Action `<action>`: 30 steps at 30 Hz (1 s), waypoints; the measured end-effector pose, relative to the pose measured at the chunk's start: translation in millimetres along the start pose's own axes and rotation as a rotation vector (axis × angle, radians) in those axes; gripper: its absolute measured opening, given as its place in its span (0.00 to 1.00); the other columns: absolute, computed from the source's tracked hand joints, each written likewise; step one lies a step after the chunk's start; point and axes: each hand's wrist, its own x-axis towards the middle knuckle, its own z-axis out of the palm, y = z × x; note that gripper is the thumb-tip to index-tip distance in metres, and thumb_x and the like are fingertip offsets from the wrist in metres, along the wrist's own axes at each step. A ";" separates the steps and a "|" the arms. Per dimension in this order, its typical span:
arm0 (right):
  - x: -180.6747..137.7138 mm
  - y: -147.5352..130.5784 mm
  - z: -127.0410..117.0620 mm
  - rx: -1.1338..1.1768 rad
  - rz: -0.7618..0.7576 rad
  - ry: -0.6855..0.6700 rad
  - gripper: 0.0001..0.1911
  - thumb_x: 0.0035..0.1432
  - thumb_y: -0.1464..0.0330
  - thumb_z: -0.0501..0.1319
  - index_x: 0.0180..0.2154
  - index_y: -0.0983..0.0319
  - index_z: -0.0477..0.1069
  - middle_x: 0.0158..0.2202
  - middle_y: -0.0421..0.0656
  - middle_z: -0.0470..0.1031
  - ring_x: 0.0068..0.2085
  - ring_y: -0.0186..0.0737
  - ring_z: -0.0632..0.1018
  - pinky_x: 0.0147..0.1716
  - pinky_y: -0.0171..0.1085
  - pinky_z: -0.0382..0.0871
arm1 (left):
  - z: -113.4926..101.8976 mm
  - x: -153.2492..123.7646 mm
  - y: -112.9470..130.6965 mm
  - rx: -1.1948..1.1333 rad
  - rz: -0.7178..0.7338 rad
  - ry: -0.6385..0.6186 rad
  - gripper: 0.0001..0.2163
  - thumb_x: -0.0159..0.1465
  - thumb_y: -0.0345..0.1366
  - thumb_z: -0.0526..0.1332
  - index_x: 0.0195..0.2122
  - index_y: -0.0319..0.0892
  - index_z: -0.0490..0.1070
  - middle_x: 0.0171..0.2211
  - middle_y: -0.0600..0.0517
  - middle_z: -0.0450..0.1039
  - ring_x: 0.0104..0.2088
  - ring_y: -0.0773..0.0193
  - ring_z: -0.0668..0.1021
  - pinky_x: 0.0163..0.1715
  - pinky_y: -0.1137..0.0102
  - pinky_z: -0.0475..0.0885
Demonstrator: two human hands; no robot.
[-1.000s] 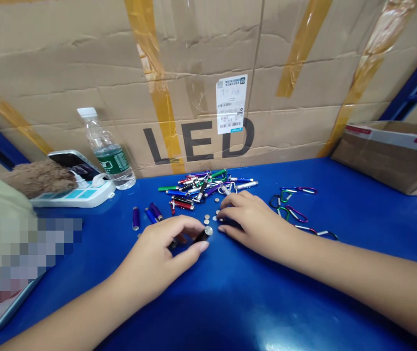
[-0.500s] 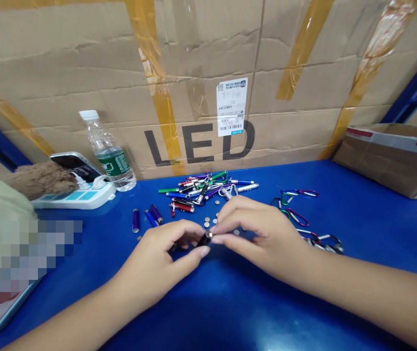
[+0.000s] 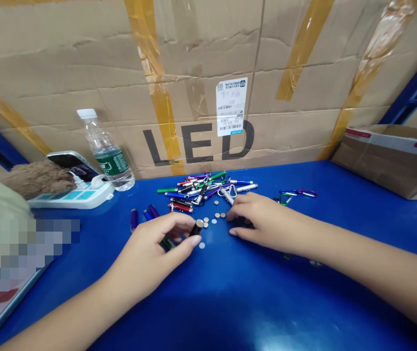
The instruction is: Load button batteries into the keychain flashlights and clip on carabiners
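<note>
1. Two bare hands work low over the blue surface point(image 3: 230, 302). The left hand point(image 3: 150, 253) pinches a short black tube point(image 3: 196, 227) between thumb and forefinger, with its silver end tipped up toward 1 o'clock.
2. The right hand point(image 3: 263, 219) lies palm-down at the tube's 3 o'clock, fingers curled onto the surface over something dark. Whether it grips anything I cannot tell.
3. Loose button cells point(image 3: 214, 218) lie between the two hands. One single cell point(image 3: 201, 245) sits just beside the left thumb tip, at its 5 o'clock.
4. A pile of coloured pen lights point(image 3: 201, 187) lies at 12 o'clock from the hands. Carabiners point(image 3: 296, 194) lie at the right hand's 1 o'clock, and spare purple tubes point(image 3: 134, 218) at the left hand's 11 o'clock.
5. The cells look small, round and slick on a smooth top, so a brush from a fingertip or forearm could scatter them or roll one out of sight.
6. The tube is held only by a light pinch. If that grip loosens or the open end dips, the tube could drop among the cells or spill whatever sits inside.
</note>
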 end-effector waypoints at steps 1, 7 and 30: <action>0.6 2.4 -2.1 0.006 0.014 -0.029 0.10 0.58 0.64 0.62 0.40 0.61 0.77 0.40 0.48 0.74 0.41 0.46 0.75 0.42 0.44 0.69 | -0.3 -0.6 0.3 0.007 0.008 -0.004 0.10 0.60 0.44 0.63 0.38 0.45 0.75 0.32 0.54 0.79 0.29 0.66 0.78 0.33 0.75 0.76; -3.7 17.4 -20.8 -0.092 0.067 -0.043 0.07 0.56 0.68 0.62 0.38 0.60 0.76 0.41 0.46 0.76 0.43 0.46 0.75 0.43 0.43 0.67 | -1.4 -3.5 0.0 0.044 0.062 0.016 0.09 0.60 0.44 0.63 0.37 0.47 0.75 0.31 0.55 0.79 0.27 0.67 0.78 0.35 0.74 0.76; -47.4 26.9 -63.8 -0.107 0.255 -0.537 0.09 0.55 0.66 0.59 0.32 0.61 0.77 0.29 0.41 0.76 0.26 0.35 0.71 0.23 0.35 0.56 | 0.0 2.0 -4.9 0.267 0.296 -0.064 0.10 0.60 0.50 0.62 0.38 0.53 0.76 0.34 0.60 0.81 0.30 0.68 0.82 0.30 0.83 0.75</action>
